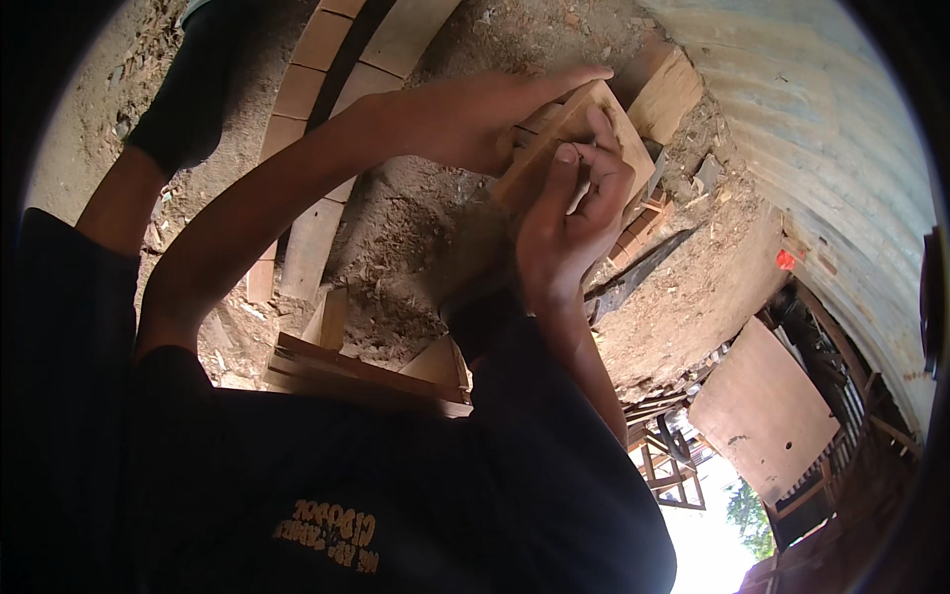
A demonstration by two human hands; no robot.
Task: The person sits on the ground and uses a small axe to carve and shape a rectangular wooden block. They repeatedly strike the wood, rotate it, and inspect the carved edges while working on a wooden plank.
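Observation:
My left hand (485,124) grips a light wooden block (518,178) from behind, its fingertips reaching the top edge. My right hand (579,208) is on the block's face, with fingers curled and the thumb and a fingertip close together; whatever they may pinch is too small to make out. The block is held tilted above the dirt ground, and part of it is hidden by both hands.
Segmented curved wooden strips (297,94) run along the left. Wood offcuts (665,94) lie by a corrugated metal sheet (841,119). Wooden pieces (366,376) are near my lap. A plywood panel (762,406) leans among timber at lower right, beside dirt ground (693,317).

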